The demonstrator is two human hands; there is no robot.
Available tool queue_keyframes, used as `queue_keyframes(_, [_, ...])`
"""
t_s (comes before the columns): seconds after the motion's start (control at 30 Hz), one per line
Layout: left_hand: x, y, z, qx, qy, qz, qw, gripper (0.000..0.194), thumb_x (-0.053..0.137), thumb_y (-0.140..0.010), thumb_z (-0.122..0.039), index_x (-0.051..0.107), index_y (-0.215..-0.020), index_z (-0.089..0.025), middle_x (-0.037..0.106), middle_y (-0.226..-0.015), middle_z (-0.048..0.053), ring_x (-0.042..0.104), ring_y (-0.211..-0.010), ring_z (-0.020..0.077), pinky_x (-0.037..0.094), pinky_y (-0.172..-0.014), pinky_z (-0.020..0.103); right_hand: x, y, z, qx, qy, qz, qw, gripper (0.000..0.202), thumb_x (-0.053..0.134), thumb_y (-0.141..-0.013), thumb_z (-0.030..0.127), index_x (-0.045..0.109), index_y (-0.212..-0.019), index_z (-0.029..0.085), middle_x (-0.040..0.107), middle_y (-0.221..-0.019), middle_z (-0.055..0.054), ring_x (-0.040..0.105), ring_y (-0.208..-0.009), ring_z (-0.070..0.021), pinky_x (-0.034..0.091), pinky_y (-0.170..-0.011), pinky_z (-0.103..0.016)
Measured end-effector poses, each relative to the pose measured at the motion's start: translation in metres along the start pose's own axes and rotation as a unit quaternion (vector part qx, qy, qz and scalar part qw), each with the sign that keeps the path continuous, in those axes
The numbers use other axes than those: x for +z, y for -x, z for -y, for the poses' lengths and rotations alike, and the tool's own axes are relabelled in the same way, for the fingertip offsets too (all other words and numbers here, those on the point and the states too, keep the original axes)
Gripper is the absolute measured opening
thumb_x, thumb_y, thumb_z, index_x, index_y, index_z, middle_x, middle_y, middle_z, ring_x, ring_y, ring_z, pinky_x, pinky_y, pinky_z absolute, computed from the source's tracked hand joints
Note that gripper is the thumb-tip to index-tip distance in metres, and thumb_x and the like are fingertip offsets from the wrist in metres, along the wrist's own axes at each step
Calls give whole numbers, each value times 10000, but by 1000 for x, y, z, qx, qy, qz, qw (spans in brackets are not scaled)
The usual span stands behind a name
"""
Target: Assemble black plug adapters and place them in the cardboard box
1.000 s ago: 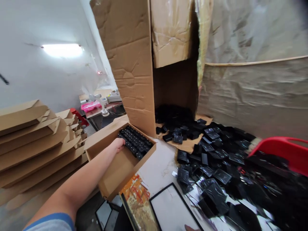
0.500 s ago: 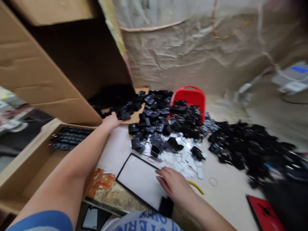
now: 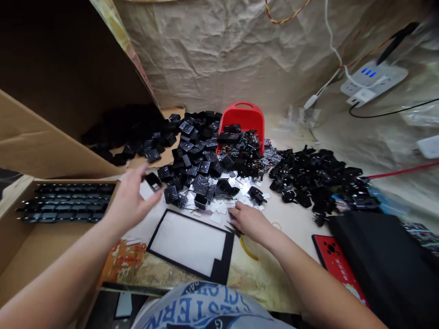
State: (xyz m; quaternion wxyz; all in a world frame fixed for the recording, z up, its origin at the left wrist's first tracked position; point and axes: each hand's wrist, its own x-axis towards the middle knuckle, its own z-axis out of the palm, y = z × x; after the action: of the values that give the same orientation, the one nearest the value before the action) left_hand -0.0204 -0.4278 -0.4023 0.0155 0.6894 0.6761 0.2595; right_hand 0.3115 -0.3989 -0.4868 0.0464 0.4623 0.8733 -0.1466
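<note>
My left hand (image 3: 128,198), slightly blurred, has a small open black plastic case (image 3: 153,181) between thumb and fingers, above the table left of the heap. My right hand (image 3: 250,221) reaches to the edge of the scattered thin white rectangular pieces (image 3: 216,218), its fingertips drawn together; what they pinch is hidden. Partly beneath that hand lies a tool with dark jaws and a curved yellow handle (image 3: 248,250). A black-framed panel with a whitish middle (image 3: 192,242) lies flat in front of me. Many similar black cases (image 3: 202,167) are heaped behind it.
A red scoop-like bin (image 3: 242,114) holds small parts at the back. Black plastic parts (image 3: 318,178) are piled right. A red phone (image 3: 339,265) lies beside a black object (image 3: 377,265). Left are a carton (image 3: 44,132) and a tray (image 3: 58,246) with rows of black pieces. A power strip (image 3: 373,80) is on the wall.
My left hand has come back from the heap by the carton with a black case. My right hand has left the framed panel and moved to the white pieces. The view has shifted right.
</note>
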Motion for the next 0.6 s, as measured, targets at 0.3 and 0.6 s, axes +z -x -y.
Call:
queue_keyframes(0.3, [50, 85, -58, -81, 232, 119, 962, 470, 641, -795, -280, 513, -1247, -250, 623, -1235, 80, 607, -1131, 243, 497, -1003, 380, -14, 14, 19, 15, -221, -141, 965, 197, 508, -940, 266, 657, -835, 192, 619, -816, -30, 596, -760, -170, 444, -688, -281])
queue_keyframes(0.6, [58, 96, -68, 18, 175, 18, 984, 425, 671, -783, -208, 529, -1183, -216, 651, -1145, 101, 609, -1089, 262, 512, -950, 445, -17, 22, 100, -61, -466, -243, 849, 154, 568, -915, 263, 613, -783, 198, 554, -693, 8, 523, -623, -132, 421, -568, -253])
